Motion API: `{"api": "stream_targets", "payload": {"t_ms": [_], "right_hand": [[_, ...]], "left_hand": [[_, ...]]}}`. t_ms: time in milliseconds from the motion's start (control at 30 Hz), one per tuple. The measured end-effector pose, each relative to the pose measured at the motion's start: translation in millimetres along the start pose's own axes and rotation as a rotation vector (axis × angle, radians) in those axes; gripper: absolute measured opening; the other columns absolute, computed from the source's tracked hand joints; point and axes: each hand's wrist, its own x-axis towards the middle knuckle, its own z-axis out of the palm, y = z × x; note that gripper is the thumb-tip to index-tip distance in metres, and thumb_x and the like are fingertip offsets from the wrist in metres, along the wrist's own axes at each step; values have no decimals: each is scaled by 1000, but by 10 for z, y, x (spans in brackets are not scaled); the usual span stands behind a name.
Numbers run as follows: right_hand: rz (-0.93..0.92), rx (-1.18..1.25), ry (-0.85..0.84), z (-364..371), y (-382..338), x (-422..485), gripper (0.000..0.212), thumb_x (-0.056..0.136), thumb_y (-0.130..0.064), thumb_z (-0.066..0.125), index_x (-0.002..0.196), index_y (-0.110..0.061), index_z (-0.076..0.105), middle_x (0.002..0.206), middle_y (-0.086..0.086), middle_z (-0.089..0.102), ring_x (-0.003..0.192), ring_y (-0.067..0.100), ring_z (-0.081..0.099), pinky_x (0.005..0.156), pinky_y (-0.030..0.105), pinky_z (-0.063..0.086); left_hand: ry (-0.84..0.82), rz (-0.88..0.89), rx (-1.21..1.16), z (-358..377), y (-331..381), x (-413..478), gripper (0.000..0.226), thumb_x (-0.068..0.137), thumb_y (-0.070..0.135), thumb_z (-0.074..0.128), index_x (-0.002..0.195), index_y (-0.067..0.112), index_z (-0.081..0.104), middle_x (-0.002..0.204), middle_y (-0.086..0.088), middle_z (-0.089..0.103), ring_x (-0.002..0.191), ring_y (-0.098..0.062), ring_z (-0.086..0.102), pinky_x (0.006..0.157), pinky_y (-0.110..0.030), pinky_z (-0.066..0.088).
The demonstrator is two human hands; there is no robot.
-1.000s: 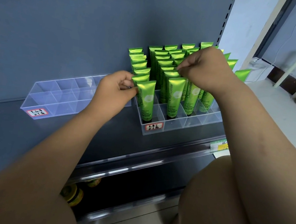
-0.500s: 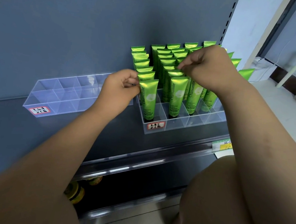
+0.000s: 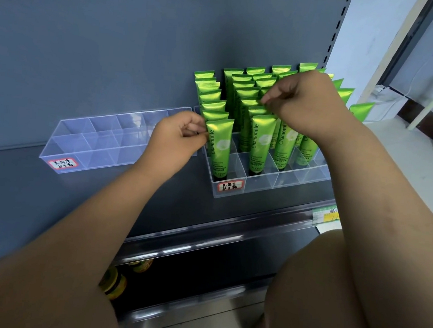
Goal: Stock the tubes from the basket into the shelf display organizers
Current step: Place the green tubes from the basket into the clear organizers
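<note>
So the green Chamomile tubes (image 3: 246, 87) are standing cap-down, packed in rows in a clear divided organizer (image 3: 260, 188) on the dark grey shelf (image 3: 153, 205), a bit toward 3 o'clock in the view. From up here it's mostly a wall of crimped green tops

The left hand (image 3: 178, 136) sits at 9 o'clock of the front-left tube (image 3: 219, 148). Its fingers are curled in, with thumb and fingertips pinching that tube's left edge just under the crimp. The tube is upright in the front corner compartment, black cap at the bottom, right behind the red-bordered handwritten label (image 3: 230, 186)

The right hand (image 3: 303, 103) reaches in from about 4 o'clock over the middle of the pack. Its fingers are curled too, thumb and index nipped together on the crimped top of a second-column tube (image 3: 257, 111), one of those just behind the front tube in that column. I honestly can't make out exactly which one. The hand hides the tops of the tubes further toward 3 o'clock

At 9 o'clock of the left hand there's a second organizer (image 3: 87, 146) on the same shelf, see-through dividers and all, with its own red sticker (image 3: 63, 163) on the front wall. The two organizers sit just beside each other, and the left hand covers the spot where they meet

There's a yellow-green price tag (image 3: 326, 216) on the shelf rail at about 4 o'clock of the stocked organizer. Some yellow jars (image 3: 114, 283) sit on the lower shelf at 6 o'clock, and a bare knee (image 3: 331, 280) is at 5 o'clock
</note>
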Motion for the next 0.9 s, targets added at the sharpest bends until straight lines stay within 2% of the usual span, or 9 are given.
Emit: {"api": "stream_targets", "payload": {"t_ms": [100, 167, 300, 433, 533, 600, 700, 800, 900], "right_hand": [[-15, -23, 30, 14, -27, -16, 20, 87, -12, 65, 93, -22, 82, 80, -11, 71, 73, -5, 61, 65, -2, 36], [-29, -45, 68, 48, -65, -42, 22, 87, -11, 63, 97, -19, 81, 88, -7, 73, 82, 4, 66, 68, -2, 35], [-90, -121, 162, 132, -185, -126, 30, 85, -11, 61, 110, -15, 77, 116, 5, 72, 109, 23, 64, 85, 18, 38], [-199, -129, 164, 272, -368, -250, 37, 81, -15, 59, 116, -12, 73, 113, 10, 70, 111, 31, 61, 93, 33, 48], [-257, -140, 154, 371, -507, -356, 37, 82, -17, 61, 117, -10, 71, 111, 9, 69, 108, 31, 60, 88, 38, 50], [-280, -155, 149, 433, -588, -406, 38, 83, -21, 59, 118, -10, 69, 112, 10, 68, 107, 33, 61, 88, 41, 51], [-315, -182, 142, 549, -714, -470, 38, 87, -26, 56, 117, -6, 67, 116, 13, 67, 109, 35, 60, 93, 45, 50], [-357, -173, 101, 691, -906, -586, 47, 92, -31, 54, 131, -6, 61, 132, 11, 62, 124, 32, 55, 108, 46, 43], [-390, -113, 47, 857, -1143, -719, 51, 96, -35, 52, 139, -9, 56, 141, 7, 58, 135, 28, 49, 115, 44, 37]], "left_hand": [[16, -11, 8, 8, 0, -18, 29, 88, -4, 69, 86, 25, 66, 83, 6, 67, 77, -2, 64, 70, -9, 48], [21, -21, 9, 17, -1, -35, 26, 88, -3, 69, 88, 23, 67, 85, 4, 67, 78, -1, 64, 71, -9, 48], [38, -35, 5, 25, 18, -56, 24, 88, -3, 69, 89, 21, 66, 86, 4, 67, 77, 4, 62, 76, -10, 49], [44, -56, 6, 52, 27, -94, 26, 88, -2, 70, 88, 24, 66, 88, 2, 69, 79, 4, 63, 77, -11, 49], [65, -140, -37, -17, 40, -115, 20, 89, 7, 74, 105, 16, 66, 98, -8, 71, 85, -5, 65, 77, -14, 51], [139, -215, -10, -128, 82, -143, 24, 91, 16, 74, 112, 19, 63, 103, -2, 72, 84, -6, 64, 70, -16, 48], [229, -241, 96, -337, 198, -240, 26, 95, 29, 69, 118, 20, 62, 102, 11, 71, 80, 5, 62, 70, -16, 48], [260, -189, 315, -576, 340, -426, 34, 96, 44, 64, 124, 25, 60, 114, 14, 68, 104, -6, 64, 91, -30, 52], [270, -190, 506, -873, 476, -746, 45, 98, 48, 57, 137, 27, 54, 128, 19, 59, 121, -10, 55, 92, -27, 41]]}}
